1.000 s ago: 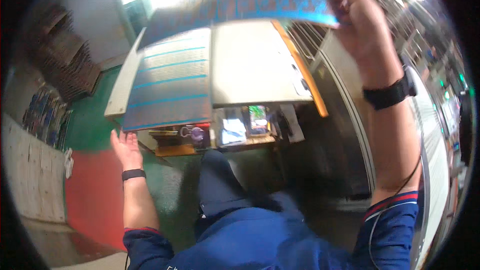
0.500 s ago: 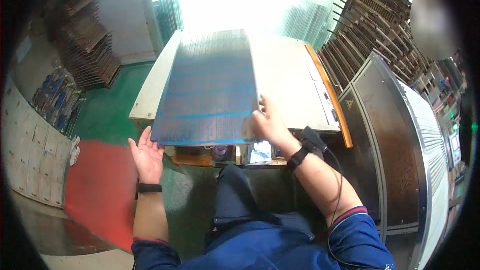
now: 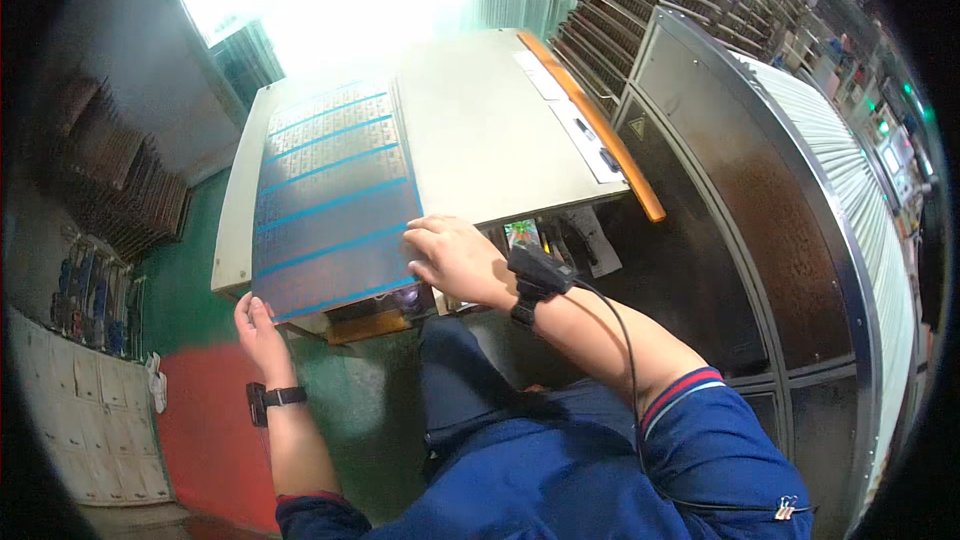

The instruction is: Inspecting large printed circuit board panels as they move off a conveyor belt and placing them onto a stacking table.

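A large flat rectangular panel (image 3: 335, 202), grey-brown with bright blue stripes and rows of fine marks, lies on the left part of a pale worktable (image 3: 465, 125). Its near end reaches the table's front edge. My left hand (image 3: 264, 342) is at the panel's near left corner, fingers bent against it. At the near right edge my right hand (image 3: 458, 262) has its fingers curled on the border. The undersides of the panel and some of my fingertips are hidden.
White papers with pens (image 3: 592, 145) lie beside an orange strip (image 3: 600, 135) on the table's right edge. Shelved items (image 3: 560, 240) sit beneath. A metal cabinet (image 3: 740, 190) stands right, slatted racks (image 3: 665, 5) behind it. Lockers (image 3: 95, 420) line the left.
My view has turned, shifting the table leftward in it. The panel, blurred before, now looks sharper and rests on the table. My left hand's spread fingers have bent in at its corner.
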A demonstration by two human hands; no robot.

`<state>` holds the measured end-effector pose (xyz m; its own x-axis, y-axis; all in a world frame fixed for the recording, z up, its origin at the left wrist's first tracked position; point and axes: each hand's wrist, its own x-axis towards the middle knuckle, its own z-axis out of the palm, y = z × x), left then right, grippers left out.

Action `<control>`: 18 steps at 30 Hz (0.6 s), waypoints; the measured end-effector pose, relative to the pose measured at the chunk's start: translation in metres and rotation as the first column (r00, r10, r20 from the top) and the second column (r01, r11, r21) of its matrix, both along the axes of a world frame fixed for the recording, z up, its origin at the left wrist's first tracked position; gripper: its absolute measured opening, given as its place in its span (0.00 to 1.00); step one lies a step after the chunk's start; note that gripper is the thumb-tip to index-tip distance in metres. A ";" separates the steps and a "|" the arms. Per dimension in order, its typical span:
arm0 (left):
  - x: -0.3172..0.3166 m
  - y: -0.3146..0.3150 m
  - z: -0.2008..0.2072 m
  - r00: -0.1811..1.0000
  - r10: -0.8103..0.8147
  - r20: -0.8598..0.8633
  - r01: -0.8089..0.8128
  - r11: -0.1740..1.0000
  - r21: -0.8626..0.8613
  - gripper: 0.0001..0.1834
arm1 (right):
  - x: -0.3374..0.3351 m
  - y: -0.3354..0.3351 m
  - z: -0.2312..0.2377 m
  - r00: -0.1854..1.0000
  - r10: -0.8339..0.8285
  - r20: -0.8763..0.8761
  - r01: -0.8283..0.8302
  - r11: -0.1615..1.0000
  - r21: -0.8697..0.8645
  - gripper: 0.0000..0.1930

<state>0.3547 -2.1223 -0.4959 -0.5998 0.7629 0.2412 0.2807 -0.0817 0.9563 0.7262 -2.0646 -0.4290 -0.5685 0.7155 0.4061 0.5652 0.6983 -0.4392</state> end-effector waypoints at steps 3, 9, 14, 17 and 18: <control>-0.006 0.011 -0.004 1.000 -0.012 -0.003 0.012 0.999 0.043 0.21 | 0.014 0.003 0.020 0.988 0.069 0.140 -0.071 0.997 0.006 0.20; -0.006 0.011 0.000 0.997 0.003 -0.074 -0.005 0.999 -0.035 0.21 | 0.137 0.032 0.145 0.939 -0.045 0.340 -0.071 0.944 0.322 0.16; -0.004 0.019 -0.007 0.997 0.026 0.079 -0.030 0.998 0.055 0.19 | 0.288 0.003 0.249 0.791 -0.415 0.449 0.147 0.842 0.519 0.17; -0.005 0.024 -0.007 0.993 0.076 0.087 -0.080 0.996 0.046 0.17 | 0.342 -0.038 0.281 0.610 -0.520 0.597 0.241 0.840 0.485 0.19; -0.005 0.024 -0.007 0.987 0.090 0.132 -0.096 0.995 0.039 0.17 | 0.355 -0.051 0.284 0.510 -0.588 0.628 0.352 0.809 0.471 0.19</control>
